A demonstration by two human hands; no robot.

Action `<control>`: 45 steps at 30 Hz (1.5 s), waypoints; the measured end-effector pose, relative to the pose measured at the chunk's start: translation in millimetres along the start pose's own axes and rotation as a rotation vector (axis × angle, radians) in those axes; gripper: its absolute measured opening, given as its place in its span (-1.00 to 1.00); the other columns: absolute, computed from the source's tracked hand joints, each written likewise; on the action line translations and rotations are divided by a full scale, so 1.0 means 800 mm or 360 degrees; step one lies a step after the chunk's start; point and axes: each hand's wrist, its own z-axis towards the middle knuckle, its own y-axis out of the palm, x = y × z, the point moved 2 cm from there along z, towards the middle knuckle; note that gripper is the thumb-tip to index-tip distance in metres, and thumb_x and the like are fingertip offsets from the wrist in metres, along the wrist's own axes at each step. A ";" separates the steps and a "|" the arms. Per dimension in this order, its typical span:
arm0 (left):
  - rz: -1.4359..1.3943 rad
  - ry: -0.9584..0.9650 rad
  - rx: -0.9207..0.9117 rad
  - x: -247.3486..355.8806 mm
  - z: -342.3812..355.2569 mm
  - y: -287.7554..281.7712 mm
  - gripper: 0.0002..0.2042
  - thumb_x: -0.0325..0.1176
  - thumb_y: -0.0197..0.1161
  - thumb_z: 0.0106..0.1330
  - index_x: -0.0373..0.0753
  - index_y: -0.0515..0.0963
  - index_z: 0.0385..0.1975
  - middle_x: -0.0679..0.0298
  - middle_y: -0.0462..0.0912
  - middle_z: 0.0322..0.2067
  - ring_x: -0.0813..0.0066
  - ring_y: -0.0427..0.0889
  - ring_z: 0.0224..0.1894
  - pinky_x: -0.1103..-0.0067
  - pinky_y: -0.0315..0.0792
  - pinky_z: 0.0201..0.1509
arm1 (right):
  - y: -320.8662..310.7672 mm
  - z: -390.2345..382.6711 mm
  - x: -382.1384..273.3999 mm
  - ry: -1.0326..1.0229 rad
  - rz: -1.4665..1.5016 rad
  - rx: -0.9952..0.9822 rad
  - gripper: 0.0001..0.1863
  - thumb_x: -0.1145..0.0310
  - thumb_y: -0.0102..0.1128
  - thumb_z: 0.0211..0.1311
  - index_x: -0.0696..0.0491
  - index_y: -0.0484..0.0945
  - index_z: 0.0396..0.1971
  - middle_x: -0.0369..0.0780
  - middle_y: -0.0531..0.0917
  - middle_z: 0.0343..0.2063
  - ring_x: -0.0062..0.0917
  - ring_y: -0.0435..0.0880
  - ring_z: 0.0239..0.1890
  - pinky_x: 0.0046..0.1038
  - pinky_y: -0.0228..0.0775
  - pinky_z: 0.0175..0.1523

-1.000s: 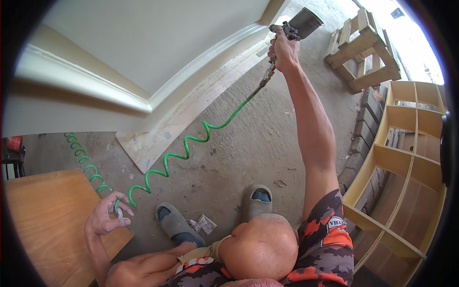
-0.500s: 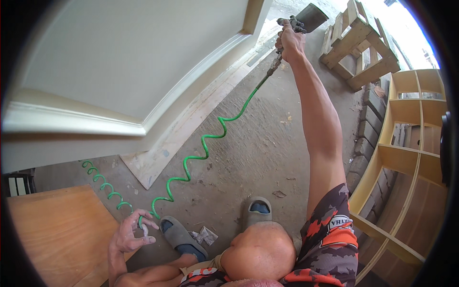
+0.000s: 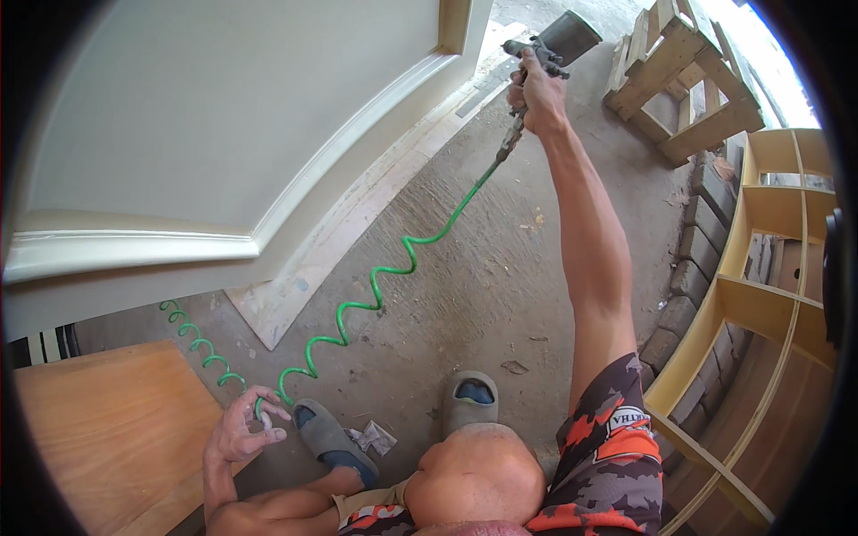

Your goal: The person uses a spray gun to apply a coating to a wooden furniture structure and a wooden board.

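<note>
My right hand (image 3: 540,89) is closed on a spray gun (image 3: 542,55) with a dark cup (image 3: 572,36), held out at arm's length near the far end of a pale panelled piece (image 3: 152,125) with cream moulding. A green coiled hose (image 3: 393,270) runs from the gun's handle down to my left hand (image 3: 246,427), whose curled fingers are round the hose at the lower left. The panelled piece stands over a stained flat board (image 3: 268,317) on the floor.
A wooden crate (image 3: 679,98) stands at the back right. An open shelving frame (image 3: 767,308) lies at the right beside grey blocks (image 3: 702,250). A plywood panel (image 3: 103,424) is at the lower left. My sandalled feet (image 3: 471,397) and crumpled paper (image 3: 375,438) are below.
Since a second ago, my left hand has moved rightward and downward with the hose. My right hand rose, then lowered slightly, still on the gun. The panelled piece sits differently in view.
</note>
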 end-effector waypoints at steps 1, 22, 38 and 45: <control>-0.0002 -0.0003 0.0003 -0.006 0.000 -0.002 -0.35 -0.39 0.62 0.18 -0.20 0.43 0.25 0.14 0.78 0.01 0.52 0.67 -0.12 0.52 0.54 0.01 | 0.001 -0.012 0.007 0.0005 0.0002 -0.0012 -0.67 0.15 0.26 0.69 0.08 0.47 -0.24 -0.27 0.52 -0.54 -0.59 0.36 -0.70 -0.44 0.14 -0.62; 0.0791 -0.0086 0.0897 -0.209 0.039 -0.074 -0.60 -0.06 0.19 0.65 -0.31 0.72 0.08 -0.14 0.80 -0.09 -0.16 0.78 0.03 0.19 0.57 0.15 | 0.142 -0.387 0.131 0.0400 -0.0197 -0.0573 -0.59 0.07 0.27 0.69 0.00 0.46 -0.38 -0.36 0.45 -0.62 -0.67 0.27 -0.75 -0.47 0.03 -0.66; 0.0766 -0.0435 0.0837 -0.339 0.020 -0.209 -0.64 -0.08 0.36 0.55 -0.30 0.78 -0.03 -0.14 0.82 -0.06 -0.07 0.80 0.05 0.19 0.58 0.18 | 0.263 -0.627 0.235 0.0577 -0.0269 -0.0847 -0.54 0.07 0.17 0.74 0.07 0.46 -0.40 -0.37 0.44 -0.70 -0.66 0.42 -0.71 -0.47 0.26 -0.59; 0.0898 0.0203 0.1003 -0.320 0.074 -0.200 -0.77 -0.26 0.38 0.49 -0.29 0.72 -0.06 -0.10 0.81 -0.12 -0.11 0.79 0.03 0.18 0.59 0.17 | 0.245 -0.663 0.256 0.0254 -0.0494 -0.1264 -0.66 0.15 0.17 0.74 0.18 0.58 -0.05 -0.34 0.66 -0.43 -0.79 0.43 -0.64 -0.55 0.29 -0.55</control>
